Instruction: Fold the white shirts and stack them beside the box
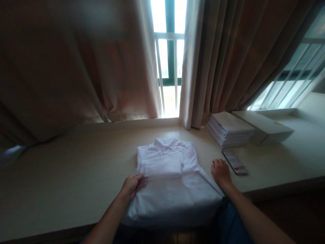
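A white collared shirt [175, 179] lies flat on the pale window ledge [76, 169], collar away from me, sleeves folded in over its back. My left hand [132, 185] rests on the shirt's left edge, fingers flat and stretched over the cloth. My right hand [221, 172] lies on the ledge just right of the shirt, fingers curled down onto the surface, holding nothing I can see. The shirt's lower hem hangs near the ledge's front edge.
A stack of folded white cloth [228, 129] sits at the right, with a pale flat box [264, 127] beside it. A phone [235, 162] lies close to my right hand. Brown curtains [76, 67] hang behind, parted at a barred window [169, 57].
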Demonstrator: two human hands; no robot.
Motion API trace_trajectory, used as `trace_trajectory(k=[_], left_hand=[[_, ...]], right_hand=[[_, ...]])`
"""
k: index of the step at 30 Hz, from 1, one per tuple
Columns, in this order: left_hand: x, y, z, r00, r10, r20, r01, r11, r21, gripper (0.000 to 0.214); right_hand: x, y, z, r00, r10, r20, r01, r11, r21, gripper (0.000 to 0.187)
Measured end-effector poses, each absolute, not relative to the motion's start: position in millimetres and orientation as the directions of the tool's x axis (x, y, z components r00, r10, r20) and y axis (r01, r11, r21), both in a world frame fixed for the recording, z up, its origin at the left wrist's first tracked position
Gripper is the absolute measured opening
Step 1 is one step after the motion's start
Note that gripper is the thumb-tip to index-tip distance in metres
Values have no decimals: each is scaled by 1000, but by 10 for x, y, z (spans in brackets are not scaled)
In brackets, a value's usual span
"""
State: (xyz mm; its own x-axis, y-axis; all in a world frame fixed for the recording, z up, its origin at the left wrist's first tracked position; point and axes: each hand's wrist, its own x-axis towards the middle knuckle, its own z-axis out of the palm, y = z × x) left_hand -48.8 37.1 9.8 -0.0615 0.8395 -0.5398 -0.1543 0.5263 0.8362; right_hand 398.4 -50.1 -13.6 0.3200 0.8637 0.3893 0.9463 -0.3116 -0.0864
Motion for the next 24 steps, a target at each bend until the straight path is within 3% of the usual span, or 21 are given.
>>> trace_trajectory(k=[7, 17, 19, 21, 24], left_hand=[[-337, 443, 52, -195, 835, -514, -38, 517, 855, 18], [-322, 476, 118, -178, 840, -512, -50, 512, 857, 13], [-328, 473, 125, -167, 842, -514, -63, 511, 857, 13], [-331, 467, 131, -158, 842, -516, -78, 510, 857, 12], [-334, 444, 155, -143, 841, -522, -106, 512, 853, 14]], right_hand=[[3937, -495, -76, 346, 864, 365, 936, -343, -73, 17], [3909, -451, 42, 393, 872, 291, 920, -375, -119, 18], [3781, -378, 161, 404, 869, 287, 911, -357, -205, 21], [3545, -260, 282, 384, 893, 235, 881, -278, -384, 25], [3095, -6, 389, 323, 946, 41, 750, -229, -621, 22]])
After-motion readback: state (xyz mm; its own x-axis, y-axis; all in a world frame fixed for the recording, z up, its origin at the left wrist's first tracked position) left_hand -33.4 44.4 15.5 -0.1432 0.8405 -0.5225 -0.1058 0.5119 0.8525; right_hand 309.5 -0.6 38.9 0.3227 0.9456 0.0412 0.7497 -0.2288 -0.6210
